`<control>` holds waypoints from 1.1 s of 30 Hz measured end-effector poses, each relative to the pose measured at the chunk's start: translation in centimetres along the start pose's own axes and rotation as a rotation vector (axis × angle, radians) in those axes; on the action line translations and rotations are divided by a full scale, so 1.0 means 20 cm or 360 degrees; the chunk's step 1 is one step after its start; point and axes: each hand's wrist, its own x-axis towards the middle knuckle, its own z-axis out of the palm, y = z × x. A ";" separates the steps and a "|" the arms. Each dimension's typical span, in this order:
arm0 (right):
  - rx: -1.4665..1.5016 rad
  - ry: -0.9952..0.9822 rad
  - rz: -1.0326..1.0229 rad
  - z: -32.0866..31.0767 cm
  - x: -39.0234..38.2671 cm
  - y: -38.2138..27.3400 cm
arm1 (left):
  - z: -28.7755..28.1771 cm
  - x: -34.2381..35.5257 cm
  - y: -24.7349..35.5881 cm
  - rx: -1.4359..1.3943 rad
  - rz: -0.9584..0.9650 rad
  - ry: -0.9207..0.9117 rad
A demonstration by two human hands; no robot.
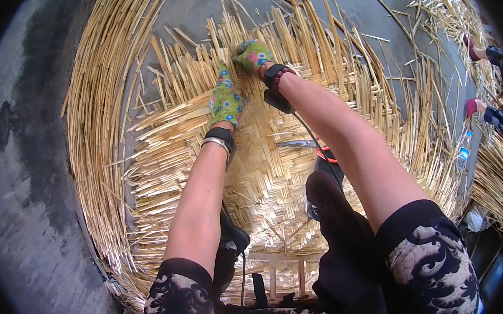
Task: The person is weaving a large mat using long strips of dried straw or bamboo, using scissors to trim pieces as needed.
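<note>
A partly woven mat (262, 169) of flat, straw-coloured reed strips lies beneath me, its far edge fanning out into loose strip ends (308, 40). My left hand (227, 101), in a green flowered glove, rests on the mat near that edge. One of its fingers is stretched forward along a strip; the others are mostly hidden. Just ahead and to the right, my right hand (255, 56) wears a matching glove, its fingers curled down around upright strip ends. The fingertips are partly hidden. Shears (301, 144) with red-orange handles lie on the mat under my right forearm.
A long bundle of reed strips (100, 86) curves along the left on grey concrete floor (28, 216). Loose strips and a water bottle (464, 149) lie at the right. Another person's maroon shoes (471, 107) stand at the far right. My dark-clad knee (325, 192) rises beside the shears.
</note>
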 end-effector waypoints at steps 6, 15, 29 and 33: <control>-0.0305 0.0005 -0.0017 0.02 -0.02 -0.04 | 0.01 -0.02 -0.03 -0.0066 0.0109 0.0016; -0.0171 -0.0112 0.0129 -0.02 -0.09 -0.05 | 0.02 0.01 -0.09 -0.0175 0.0169 -0.0225; -0.0306 -0.0152 -0.0233 -0.03 -0.19 -0.02 | -0.12 0.08 -0.14 -0.0555 -0.0177 -0.0721; -0.0046 -0.0140 -0.0298 0.00 -0.24 0.00 | -0.02 0.08 -0.32 -0.1664 0.0036 -0.0326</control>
